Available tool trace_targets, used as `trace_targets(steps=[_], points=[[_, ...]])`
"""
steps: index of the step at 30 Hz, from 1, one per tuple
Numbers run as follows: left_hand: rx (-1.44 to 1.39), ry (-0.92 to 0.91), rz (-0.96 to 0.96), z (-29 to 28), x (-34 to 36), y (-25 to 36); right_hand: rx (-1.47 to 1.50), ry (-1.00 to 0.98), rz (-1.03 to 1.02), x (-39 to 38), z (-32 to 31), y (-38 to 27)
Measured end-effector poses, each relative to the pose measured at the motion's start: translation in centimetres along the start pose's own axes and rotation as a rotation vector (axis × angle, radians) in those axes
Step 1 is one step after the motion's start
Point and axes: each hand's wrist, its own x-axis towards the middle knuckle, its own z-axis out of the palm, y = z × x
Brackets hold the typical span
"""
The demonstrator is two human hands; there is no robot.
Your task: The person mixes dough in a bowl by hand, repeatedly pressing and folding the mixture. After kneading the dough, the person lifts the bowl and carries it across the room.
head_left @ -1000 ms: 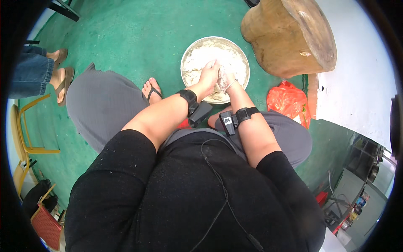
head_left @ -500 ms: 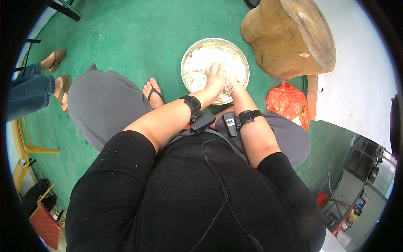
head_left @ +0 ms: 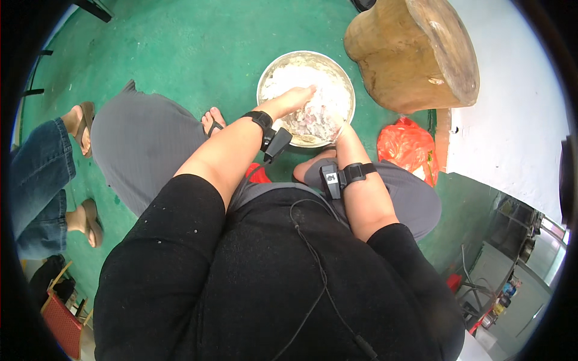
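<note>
A round metal bowl (head_left: 306,53) stands on the floor in front of me, holding white powder like flour (head_left: 296,73) and pinkish, powder-coated pieces (head_left: 314,123) on its near side. My left hand (head_left: 298,99) is over the middle of the bowl, above the powder. Its fingers are turned down and away, so their grip is hidden. At the bowl's near right side, my right hand (head_left: 332,115) is in the contents. Glare and white powder blend its fingers into the mix. Each forearm wears a dark strapped device (head_left: 351,172).
A large wooden stump (head_left: 412,60) stands to the right of the bowl. Below it lies a red plastic bag (head_left: 407,147) beside a white panel (head_left: 506,120). At the far left are another person's jeans and sandals (head_left: 87,129). A red chair (head_left: 62,328) is at lower left.
My left hand has turned and shifted slightly left, apart from my right hand. Pinkish pieces now show in the near part of the bowl. The other person's feet have moved.
</note>
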Motion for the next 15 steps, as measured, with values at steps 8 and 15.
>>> trace_targets(steps=[8,15], points=[[0.263,0.183,0.116,2.5,-2.3,4.3,0.104,0.148,-0.160,1.6,-0.1,0.1],[0.177,0.542,0.221,1.8,-0.5,0.8,0.239,0.106,-0.060,3.1,2.6,1.3]])
